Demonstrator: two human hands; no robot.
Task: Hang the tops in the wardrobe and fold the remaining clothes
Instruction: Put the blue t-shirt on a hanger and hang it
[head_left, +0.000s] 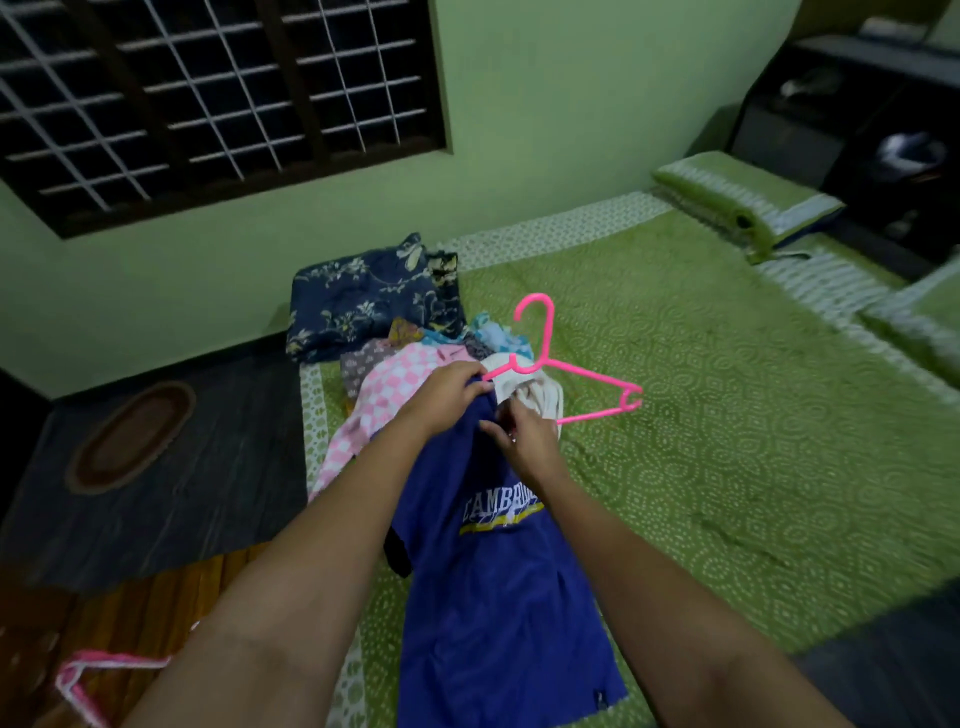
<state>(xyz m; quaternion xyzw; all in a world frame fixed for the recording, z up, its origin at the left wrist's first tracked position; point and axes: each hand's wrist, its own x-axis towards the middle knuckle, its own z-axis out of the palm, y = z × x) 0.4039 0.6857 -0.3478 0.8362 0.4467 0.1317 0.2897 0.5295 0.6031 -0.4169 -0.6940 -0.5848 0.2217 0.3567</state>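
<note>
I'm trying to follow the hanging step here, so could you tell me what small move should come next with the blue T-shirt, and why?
Probably slide the pink hanger's free arm into the blue T-shirt's neck. The left hand holds the hanger's near end at the collar, the right hand pinches the fabric there, yet most of the hanger lies outside the shirt.

Blue T-shirt (498, 597) was soft matt knit cloth, chest print flat. Hanger (561, 371) was smooth pink plastic, slight gloss. Bedspread (727, 395) was matt green printed cotton, a little creased. Folded navy floral fabric (363, 296) was matt woven cloth. Floor (171, 499) looked like dark wood-grain boards, low sheen. Window grille (208, 93) was painted metal.
</note>
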